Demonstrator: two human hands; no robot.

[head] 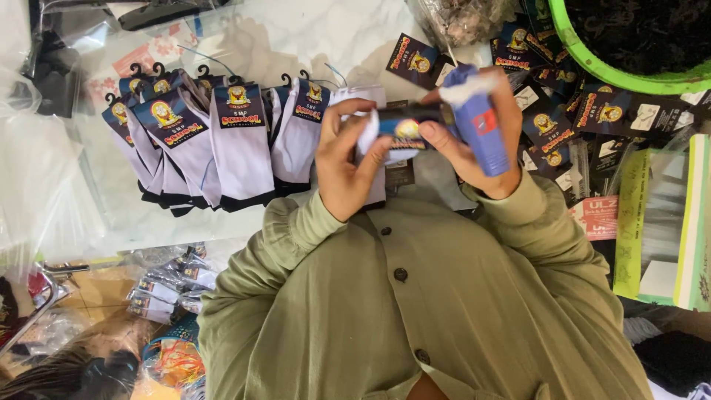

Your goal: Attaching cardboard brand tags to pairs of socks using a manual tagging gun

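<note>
Overhead, left hand (342, 159) fingers are gripping a white sock pair (368, 133) with its dark label; right hand (466, 144) is clasping a blue tagging gun (478, 122).

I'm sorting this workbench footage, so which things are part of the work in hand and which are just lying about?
In hand:
- folded white sock with dark card label, pinched by left hand and right hand
- blue plastic tagging gun in the right hand
- row of labelled white socks on hooks
- loose dark card labels

Lying about:
- green plastic basin
- clear plastic bags
</note>
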